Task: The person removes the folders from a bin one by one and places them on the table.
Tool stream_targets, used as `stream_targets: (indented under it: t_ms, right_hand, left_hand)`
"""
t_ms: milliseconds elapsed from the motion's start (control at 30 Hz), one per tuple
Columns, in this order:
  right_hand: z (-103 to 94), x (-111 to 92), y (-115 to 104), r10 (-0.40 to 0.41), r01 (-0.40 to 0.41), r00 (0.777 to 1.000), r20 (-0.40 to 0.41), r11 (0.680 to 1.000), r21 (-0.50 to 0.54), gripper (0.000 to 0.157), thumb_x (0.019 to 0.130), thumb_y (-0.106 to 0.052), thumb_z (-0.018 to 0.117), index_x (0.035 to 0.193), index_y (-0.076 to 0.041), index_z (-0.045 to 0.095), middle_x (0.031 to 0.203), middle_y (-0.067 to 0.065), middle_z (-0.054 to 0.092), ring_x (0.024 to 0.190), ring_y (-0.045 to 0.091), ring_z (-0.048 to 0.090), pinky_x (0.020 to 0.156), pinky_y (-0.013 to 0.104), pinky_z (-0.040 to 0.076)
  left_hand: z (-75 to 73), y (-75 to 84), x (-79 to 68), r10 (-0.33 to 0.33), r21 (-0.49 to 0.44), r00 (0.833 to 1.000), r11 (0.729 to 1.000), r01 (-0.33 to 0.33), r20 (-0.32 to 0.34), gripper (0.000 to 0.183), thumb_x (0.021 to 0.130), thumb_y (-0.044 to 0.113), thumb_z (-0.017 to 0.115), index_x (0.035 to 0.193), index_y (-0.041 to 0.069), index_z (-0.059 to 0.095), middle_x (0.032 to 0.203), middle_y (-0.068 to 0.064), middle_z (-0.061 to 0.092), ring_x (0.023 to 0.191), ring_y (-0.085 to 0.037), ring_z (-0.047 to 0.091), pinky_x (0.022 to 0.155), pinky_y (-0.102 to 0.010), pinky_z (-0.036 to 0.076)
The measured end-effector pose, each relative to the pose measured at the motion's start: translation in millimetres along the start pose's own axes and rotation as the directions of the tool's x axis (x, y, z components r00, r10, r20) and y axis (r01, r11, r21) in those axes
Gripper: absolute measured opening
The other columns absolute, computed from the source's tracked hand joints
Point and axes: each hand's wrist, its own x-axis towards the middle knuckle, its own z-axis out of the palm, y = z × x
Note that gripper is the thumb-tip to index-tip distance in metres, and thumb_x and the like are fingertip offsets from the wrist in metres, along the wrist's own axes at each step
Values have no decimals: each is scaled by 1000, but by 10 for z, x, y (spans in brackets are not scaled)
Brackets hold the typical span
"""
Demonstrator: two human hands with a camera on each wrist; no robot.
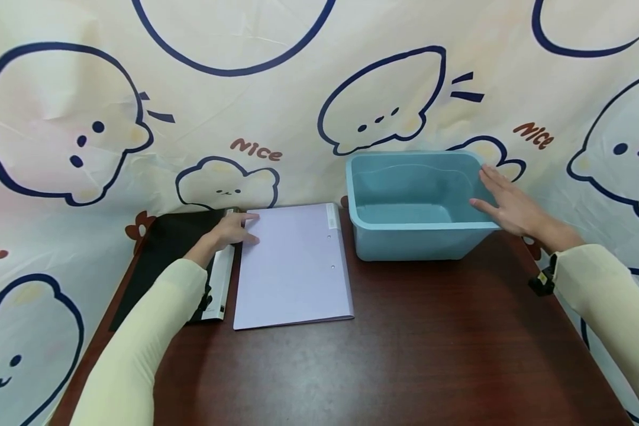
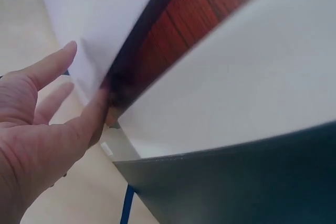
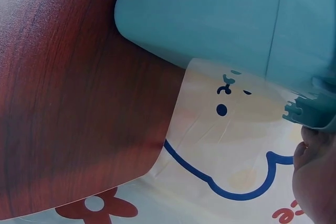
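My left hand (image 1: 225,234) reaches to the upper left corner of a lavender folder (image 1: 293,266) lying flat, its thumb and forefinger spread apart. In the left wrist view, fingertips of the left hand (image 2: 50,135) are right at the gap between the lavender folder (image 2: 100,14) and a black file folder (image 2: 236,182) with a white spine (image 2: 236,77). My right hand (image 1: 513,204) rests at the right rim of a blue-green plastic bin (image 1: 410,242), fingers extended and thumb over the inside. At the right wrist view's edge, the right hand (image 3: 317,177) touches under the bin's rim (image 3: 315,116).
The dark brown wooden table (image 1: 394,355) reaches toward the front. A cartoon-printed cloth (image 1: 293,118) hangs behind it and along the sides. The black file folder (image 1: 165,248) lies at the table's left edge, partly under the left sleeve (image 1: 149,331).
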Motion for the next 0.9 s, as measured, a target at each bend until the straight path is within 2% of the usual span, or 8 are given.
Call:
stream_targets:
  t_ms: [133,233,433,600,700,900]
  right_hand:
    - [-10,8,0,0,0,1000,8,1000,-6,80,102,-49,40,156,-3,1,163,15,-6,150,34,-6,116,63,7]
    - [-16,8,7,-3,4,1000,10,1000,-12,80,102,-49,40,156,-3,1,163,16,-5,150,34,-6,115,63,8]
    - [-30,9,0,5,-5,1000,24,1000,-27,83,101,-50,42,156,-2,2,163,17,-5,150,36,-4,115,63,7]
    - [-61,27,-43,24,-20,998,50,998,-67,88,99,-52,47,155,1,5,162,20,-2,149,40,0,114,65,11]
    - [-107,35,-63,40,-34,997,62,995,-91,91,97,-54,50,155,1,7,162,23,1,148,43,2,112,68,12]
    - [-208,51,-95,77,-69,995,65,991,-112,92,96,-59,46,155,0,8,161,26,4,145,49,7,110,71,13]
  left_hand:
    - [-21,18,-47,-1,-13,1000,1000,1,4,71,89,9,71,151,9,36,154,-26,28,134,-44,37,107,-60,34]
    - [-46,23,-76,17,-24,1000,1000,-16,13,71,90,10,69,151,8,34,153,-25,30,135,-42,37,107,-57,37]
    - [-123,96,-183,75,-30,997,997,-74,22,67,95,16,64,153,8,32,152,-24,35,139,-41,35,109,-56,34]
    - [-262,246,-341,164,99,986,982,-160,-28,68,96,27,62,153,5,30,156,-23,29,143,-42,27,113,-59,26]
    - [-381,369,-446,205,185,976,964,-189,-73,72,96,30,62,152,2,28,157,-23,24,144,-43,21,114,-61,21]
    - [-625,591,-666,279,338,952,915,-222,-130,78,96,38,60,154,2,22,158,-25,20,142,-45,22,112,-65,22]
